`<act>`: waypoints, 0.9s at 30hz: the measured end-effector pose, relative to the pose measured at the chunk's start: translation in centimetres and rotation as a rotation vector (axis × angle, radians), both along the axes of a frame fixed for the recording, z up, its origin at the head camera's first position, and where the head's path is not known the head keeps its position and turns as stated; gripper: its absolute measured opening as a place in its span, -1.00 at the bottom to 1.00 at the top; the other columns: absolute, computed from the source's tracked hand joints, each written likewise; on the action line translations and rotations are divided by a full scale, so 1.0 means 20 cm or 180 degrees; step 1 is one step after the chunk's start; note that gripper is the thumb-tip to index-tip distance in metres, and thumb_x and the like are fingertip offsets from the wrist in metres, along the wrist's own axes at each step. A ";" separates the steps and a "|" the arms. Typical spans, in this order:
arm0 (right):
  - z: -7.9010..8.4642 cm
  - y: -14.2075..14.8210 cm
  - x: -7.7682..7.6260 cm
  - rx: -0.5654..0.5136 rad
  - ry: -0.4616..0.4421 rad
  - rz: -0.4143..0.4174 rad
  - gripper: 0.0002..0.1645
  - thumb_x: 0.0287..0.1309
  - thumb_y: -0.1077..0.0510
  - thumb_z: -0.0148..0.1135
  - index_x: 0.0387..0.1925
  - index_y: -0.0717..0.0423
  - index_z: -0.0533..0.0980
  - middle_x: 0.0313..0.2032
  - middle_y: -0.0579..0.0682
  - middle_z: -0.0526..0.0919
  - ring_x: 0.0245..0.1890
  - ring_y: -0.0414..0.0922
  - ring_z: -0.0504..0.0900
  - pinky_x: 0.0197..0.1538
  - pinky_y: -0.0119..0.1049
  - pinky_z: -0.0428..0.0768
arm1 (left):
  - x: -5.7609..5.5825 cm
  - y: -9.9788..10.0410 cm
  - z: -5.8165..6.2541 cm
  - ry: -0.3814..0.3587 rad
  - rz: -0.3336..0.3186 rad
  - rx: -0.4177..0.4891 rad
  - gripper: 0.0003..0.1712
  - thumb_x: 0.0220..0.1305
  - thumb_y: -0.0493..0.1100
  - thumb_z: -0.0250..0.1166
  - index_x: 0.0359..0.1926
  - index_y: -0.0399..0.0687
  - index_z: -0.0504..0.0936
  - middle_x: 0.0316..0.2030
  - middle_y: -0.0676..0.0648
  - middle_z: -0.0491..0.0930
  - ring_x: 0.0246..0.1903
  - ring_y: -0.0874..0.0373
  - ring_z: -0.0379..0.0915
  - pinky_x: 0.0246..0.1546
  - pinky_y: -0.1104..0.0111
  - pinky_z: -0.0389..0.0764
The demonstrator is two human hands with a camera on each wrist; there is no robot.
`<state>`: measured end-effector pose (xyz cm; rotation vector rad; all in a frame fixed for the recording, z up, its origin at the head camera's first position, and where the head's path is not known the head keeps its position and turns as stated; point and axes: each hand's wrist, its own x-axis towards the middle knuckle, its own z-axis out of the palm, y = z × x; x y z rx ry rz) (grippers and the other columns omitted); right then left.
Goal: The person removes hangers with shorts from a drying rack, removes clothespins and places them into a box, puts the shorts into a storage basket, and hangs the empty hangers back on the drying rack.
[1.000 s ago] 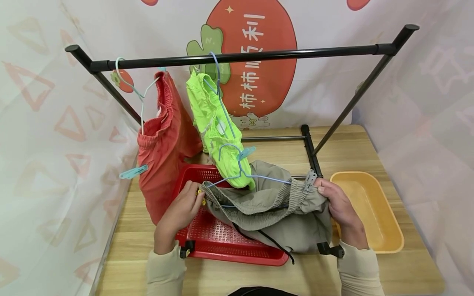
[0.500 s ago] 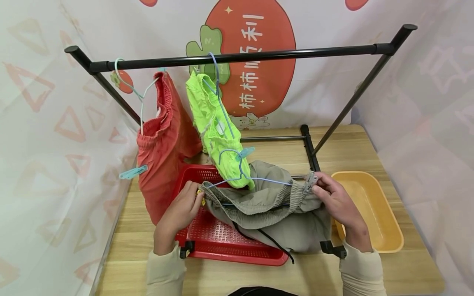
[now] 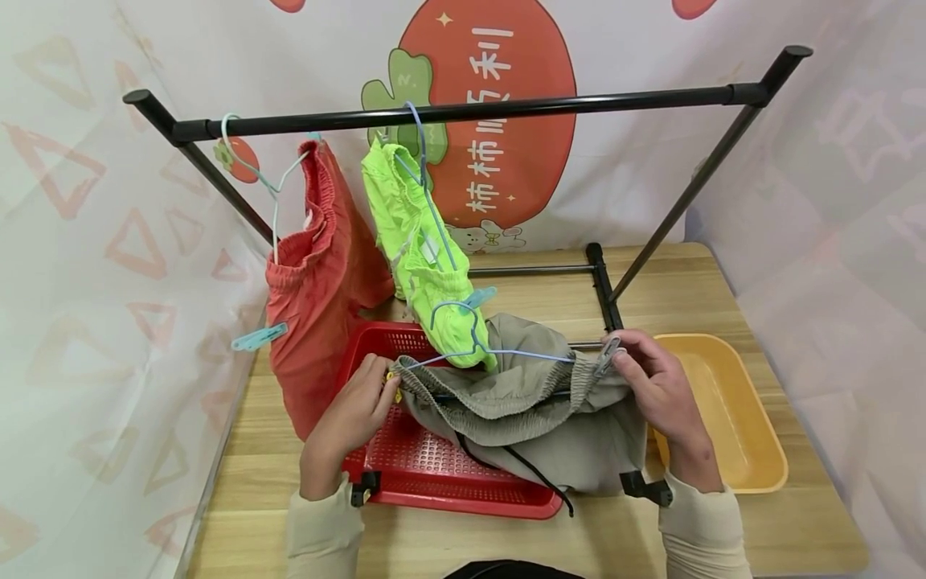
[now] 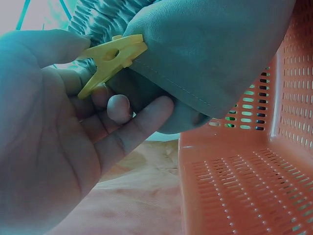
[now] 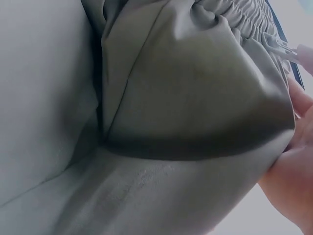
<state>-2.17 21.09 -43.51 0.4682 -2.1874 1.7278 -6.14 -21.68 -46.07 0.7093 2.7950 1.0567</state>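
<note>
Grey elastic-waist trousers [image 3: 600, 442] with a black drawstring stretch across a blue wire hanger [image 3: 526, 354] over a red basket. At the waistband's left end, my left hand [image 3: 356, 406] pinches a yellow clothespin [image 4: 111, 61], which bites the cloth. In the left wrist view the thumb lies on its upper handle, with the fingers behind and below. My right hand [image 3: 664, 390] pinches a grey clothespin [image 3: 608, 354] between thumb and fingers at the waistband's right end. The right wrist view is mostly filled by trouser cloth, with the hand [image 5: 293, 166] at its right edge.
A black clothes rack [image 3: 506, 110] spans overhead. Red trousers [image 3: 318, 322] and neon-green shorts [image 3: 419, 233] hang from it on hangers, with blue clothespins. The red perforated basket [image 3: 463, 490] stands below; a yellow tray [image 3: 738, 418] sits at the right on the wooden table [image 3: 810, 515].
My right hand has shifted from the trouser edge up onto the grey clothespin, which has tilted. The hanger's hook has swung slightly right and down. The left hand has stayed in place.
</note>
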 end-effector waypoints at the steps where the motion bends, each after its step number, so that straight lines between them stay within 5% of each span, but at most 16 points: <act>1: 0.00 0.00 0.00 -0.0051 0.0043 0.0008 -0.73 0.35 0.56 0.05 0.03 0.50 0.53 -0.03 0.05 0.65 -0.14 -0.16 0.56 -0.05 -0.45 0.49 | 0.00 0.00 0.00 0.0003 -0.0002 0.0009 -0.96 0.58 -0.21 0.10 -0.08 -0.08 0.43 -0.21 0.00 0.32 -0.19 0.12 0.29 -0.19 0.23 0.45; 10: -0.04 0.00 -0.01 -0.0539 0.0395 0.0079 -0.73 0.26 0.66 0.00 -0.04 0.65 0.50 -0.06 0.14 0.69 -0.13 -0.16 0.64 -0.04 -0.43 0.55 | 0.01 0.01 0.02 0.0016 -0.0027 0.0118 -0.91 0.59 -0.18 0.10 -0.09 -0.11 0.44 -0.20 -0.01 0.32 -0.20 0.12 0.29 -0.19 0.24 0.45; 21: -0.03 -0.03 0.00 -0.1147 0.0199 -0.0103 -0.75 0.38 0.58 -0.05 -0.05 0.67 0.51 -0.10 0.09 0.73 -0.09 -0.12 0.64 0.01 -0.39 0.52 | 0.00 0.01 0.02 0.0079 -0.0055 0.0159 -0.92 0.58 -0.17 0.11 -0.09 -0.08 0.47 -0.21 0.02 0.34 -0.19 0.14 0.32 -0.17 0.23 0.46; 27: -0.03 -0.07 0.00 -0.1922 0.0030 -0.0167 -0.76 0.45 0.47 0.02 -0.09 0.62 0.57 -0.18 0.11 0.73 -0.19 -0.14 0.67 -0.08 -0.38 0.61 | 0.00 0.01 0.02 0.0048 -0.0100 0.0175 -0.96 0.56 -0.20 0.13 -0.08 -0.07 0.47 -0.21 0.02 0.34 -0.19 0.14 0.32 -0.18 0.25 0.46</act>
